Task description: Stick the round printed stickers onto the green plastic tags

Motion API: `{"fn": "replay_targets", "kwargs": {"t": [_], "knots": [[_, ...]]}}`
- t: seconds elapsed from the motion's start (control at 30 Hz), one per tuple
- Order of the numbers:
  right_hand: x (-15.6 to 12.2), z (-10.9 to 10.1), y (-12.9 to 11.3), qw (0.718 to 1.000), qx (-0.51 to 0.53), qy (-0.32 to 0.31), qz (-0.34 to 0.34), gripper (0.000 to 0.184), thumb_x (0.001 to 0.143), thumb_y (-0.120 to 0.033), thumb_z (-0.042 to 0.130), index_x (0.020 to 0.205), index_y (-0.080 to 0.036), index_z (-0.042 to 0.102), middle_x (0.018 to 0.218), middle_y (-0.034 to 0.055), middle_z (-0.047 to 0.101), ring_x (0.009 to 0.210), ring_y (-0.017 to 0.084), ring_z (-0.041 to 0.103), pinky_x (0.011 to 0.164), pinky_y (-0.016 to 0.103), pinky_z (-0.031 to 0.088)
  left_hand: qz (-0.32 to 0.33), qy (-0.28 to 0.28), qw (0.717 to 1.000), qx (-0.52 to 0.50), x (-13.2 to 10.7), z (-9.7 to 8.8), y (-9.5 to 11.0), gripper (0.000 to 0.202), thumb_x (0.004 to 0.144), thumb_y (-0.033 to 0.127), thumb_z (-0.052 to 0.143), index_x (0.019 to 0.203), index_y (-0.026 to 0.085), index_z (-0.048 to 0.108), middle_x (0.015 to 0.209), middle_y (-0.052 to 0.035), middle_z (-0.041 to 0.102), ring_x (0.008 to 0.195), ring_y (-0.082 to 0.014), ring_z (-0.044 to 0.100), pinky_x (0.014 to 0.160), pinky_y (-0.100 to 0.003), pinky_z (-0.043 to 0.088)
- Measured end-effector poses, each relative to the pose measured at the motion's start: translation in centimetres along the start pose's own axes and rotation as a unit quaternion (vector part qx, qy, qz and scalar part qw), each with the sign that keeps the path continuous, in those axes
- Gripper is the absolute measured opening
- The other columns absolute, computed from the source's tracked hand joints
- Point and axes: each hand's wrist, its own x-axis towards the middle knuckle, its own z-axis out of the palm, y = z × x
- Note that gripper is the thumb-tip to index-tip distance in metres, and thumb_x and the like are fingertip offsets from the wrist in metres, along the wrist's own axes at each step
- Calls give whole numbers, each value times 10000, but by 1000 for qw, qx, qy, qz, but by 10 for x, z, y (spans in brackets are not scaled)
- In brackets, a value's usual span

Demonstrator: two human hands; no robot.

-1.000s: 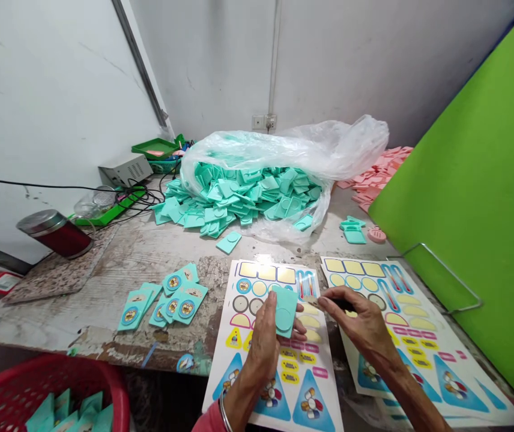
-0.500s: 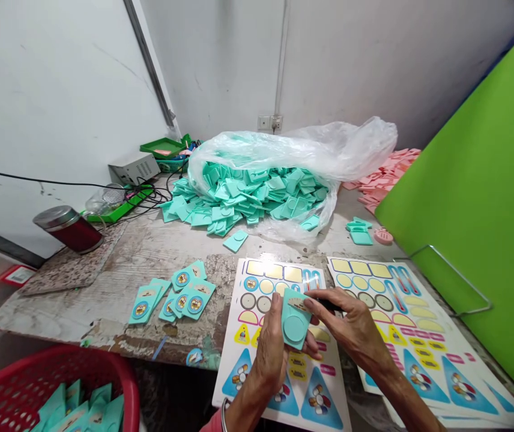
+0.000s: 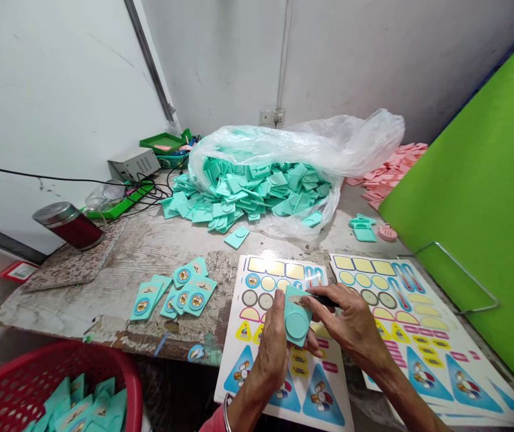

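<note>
A turquoise plastic piece (image 3: 297,324) with a raised disc lies in my left hand (image 3: 271,342), gripped by the thumb and the fingers beneath. A beige half-round sticker (image 3: 298,299) covers its upper part. My right hand (image 3: 351,318) is closed around a slim black-handled tool (image 3: 326,300), whose tip I cannot make out; its thumb touches the sticker's right side. Under both hands spreads a sticker sheet (image 3: 234,336) with circles, triangles and rectangles. A second stack of sticker sheets (image 3: 437,366) lies to the right. Several stickered turquoise pieces (image 3: 198,297) rest to the left.
A large heap of turquoise pieces (image 3: 257,192) spills from a clear plastic bag (image 3: 356,144) at the back. Pink pieces (image 3: 396,171) lie behind the green panel (image 3: 486,180). A red basket (image 3: 131,378) holds more pieces at lower left. A mug (image 3: 70,225) stands at the left.
The view has shifted slightly. Both hands keep the same hold, and the right thumb still presses at the sticker on the turquoise piece.
</note>
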Motion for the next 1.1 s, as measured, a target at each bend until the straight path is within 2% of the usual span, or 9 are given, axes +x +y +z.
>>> {"fn": "replay_targets", "kwargs": {"t": [0.13,0.3,0.37,0.53,0.67,0.77,0.87,1.0,1.1], "knots": [[0,3,-2,999,-20,0,28,285,810,-534,629,848,-269,727,862,27,728,820,236,641,782,395,454,8,-8,1000,16,-1,2,2,570,834,706,445,953,193,664,614,-63,692,645,-233,679,587,-312,538],[-8,9,-3,985,-21,-30,169,424,705,-657,642,827,-256,705,868,44,724,800,256,668,693,367,493,52,33,997,44,2,6,-8,410,822,595,587,856,188,626,560,-8,644,503,-150,596,545,-249,488],[-11,8,1,981,-7,-41,190,455,686,-666,650,855,-247,699,893,53,723,808,257,671,675,354,502,65,55,996,39,2,0,-8,394,835,569,585,824,177,617,543,-3,634,476,-127,574,533,-229,473],[3,4,4,990,41,-47,125,413,830,-582,547,1006,-217,623,924,61,702,813,211,653,693,317,490,85,118,988,50,3,-40,21,402,865,534,551,865,142,641,591,-29,675,520,-129,620,534,-210,486],[34,32,-9,998,-34,-46,-11,231,931,-410,473,906,-212,588,815,42,669,760,196,592,718,331,396,101,166,975,109,11,-67,39,392,840,511,573,914,127,607,794,-94,741,562,-146,666,529,-224,517],[50,65,-16,987,-118,-41,-98,141,932,-274,494,858,-200,590,842,44,677,812,205,569,757,343,333,88,172,975,105,18,-73,33,352,834,476,573,942,142,554,846,-109,745,548,-157,677,485,-227,520],[55,87,-17,976,-172,-38,-130,120,934,-238,500,873,-195,594,866,46,683,841,209,556,766,344,306,75,157,981,81,24,-74,20,321,829,463,573,935,163,531,877,-108,741,576,-178,696,457,-231,523],[53,94,-18,959,-240,-37,-144,150,940,-228,480,843,-185,587,808,58,667,835,223,540,759,354,286,66,141,986,59,28,-76,13,292,834,468,568,907,187,534,840,-96,738,667,-223,724,501,-266,550],[50,95,-19,963,-229,-48,-133,163,931,-225,478,801,-192,571,766,48,648,817,218,532,751,348,283,65,146,984,74,29,-79,15,286,823,492,579,872,213,538,829,-100,742,745,-263,728,539,-304,559]]}}
